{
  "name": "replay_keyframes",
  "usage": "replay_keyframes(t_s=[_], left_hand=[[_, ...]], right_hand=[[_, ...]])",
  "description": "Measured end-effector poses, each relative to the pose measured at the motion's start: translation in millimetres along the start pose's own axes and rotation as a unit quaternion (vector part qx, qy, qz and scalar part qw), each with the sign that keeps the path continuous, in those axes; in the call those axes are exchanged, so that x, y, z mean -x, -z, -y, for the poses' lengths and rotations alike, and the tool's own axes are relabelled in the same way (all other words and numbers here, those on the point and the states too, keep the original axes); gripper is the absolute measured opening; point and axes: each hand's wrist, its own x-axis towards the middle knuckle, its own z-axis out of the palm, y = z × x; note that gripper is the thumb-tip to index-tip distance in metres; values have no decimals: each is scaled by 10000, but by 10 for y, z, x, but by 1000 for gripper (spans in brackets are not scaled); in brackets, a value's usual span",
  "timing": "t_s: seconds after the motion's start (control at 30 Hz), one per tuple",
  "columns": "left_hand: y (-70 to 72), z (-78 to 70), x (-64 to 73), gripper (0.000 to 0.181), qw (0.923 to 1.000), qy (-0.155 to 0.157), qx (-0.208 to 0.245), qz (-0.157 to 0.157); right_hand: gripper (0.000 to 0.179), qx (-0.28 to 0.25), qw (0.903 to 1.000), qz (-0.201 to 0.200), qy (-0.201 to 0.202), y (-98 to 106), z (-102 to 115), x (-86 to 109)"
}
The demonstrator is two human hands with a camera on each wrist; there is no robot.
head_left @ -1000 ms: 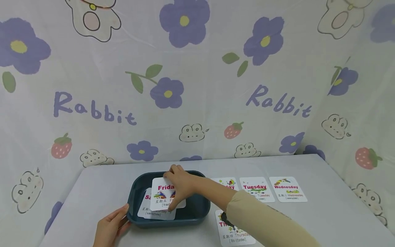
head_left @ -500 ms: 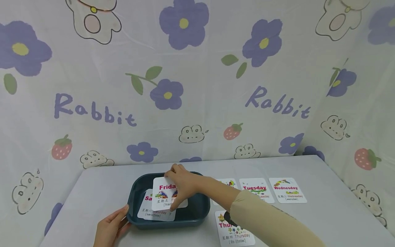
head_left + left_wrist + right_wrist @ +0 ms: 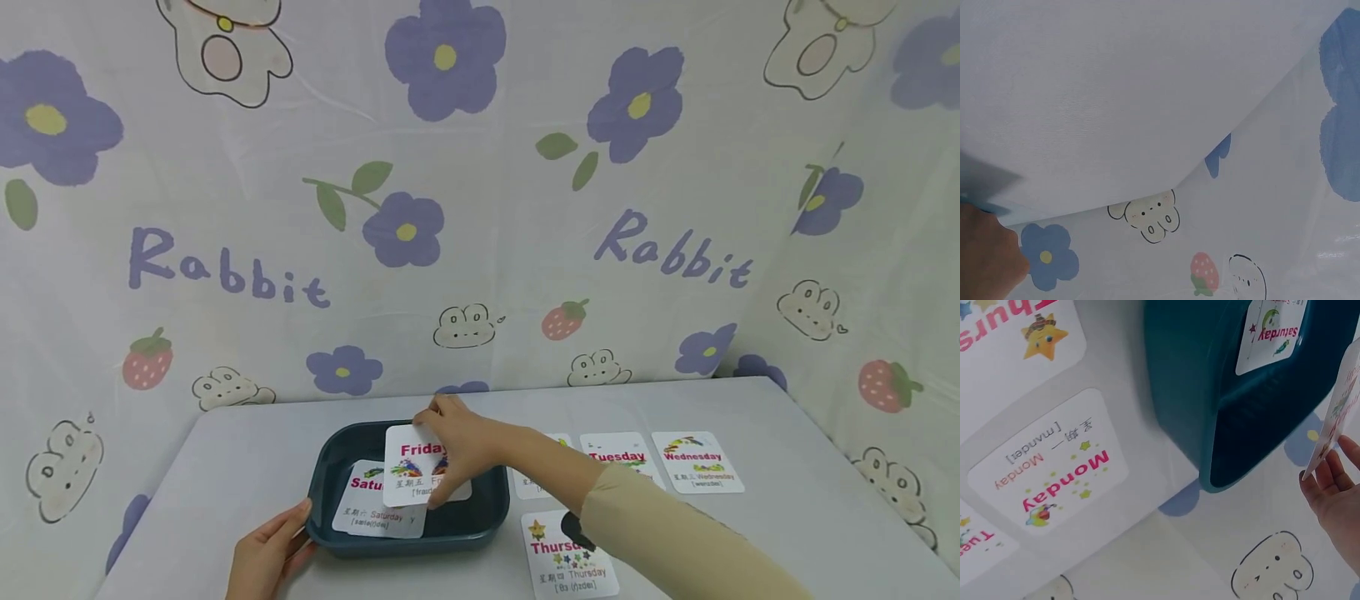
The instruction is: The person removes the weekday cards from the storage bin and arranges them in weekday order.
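Over the dark tray [image 3: 412, 547], right hand [image 3: 467, 446] pinching Friday card [image 3: 408, 467] by opposite edges; Saturday card [image 3: 375, 518] lying inside, below; left hand [image 3: 264, 550] gripping tray's left end; Thursday card [image 3: 566, 564] on worktop [image 3: 795, 483] nearby

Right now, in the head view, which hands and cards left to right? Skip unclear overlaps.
Left hand, Saturday card, Friday card, right hand, Thursday card, Tuesday card, Wednesday card.
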Motion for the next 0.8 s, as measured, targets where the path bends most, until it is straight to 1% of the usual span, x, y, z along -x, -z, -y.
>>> replay_keyframes(t_s=[0.17, 0.37, 0.6, 0.8], left_hand=[[-14, -8, -5, 88, 10000, -6, 2, 26], [-30, -28, 30, 85, 10000, 3, -18, -24], [-37, -22, 17, 88, 9999, 87, -107, -79], [-25, -6, -1, 89, 9998, 113, -101, -92]], right_hand=[[95, -27, 10000, 23, -55, 74, -64, 151], [96, -99, 9999, 62, -86, 165, -178, 343], [94, 52, 9992, -24, -384, 233, -356, 545], [94, 71, 9987, -130, -492, 306, -477, 695]])
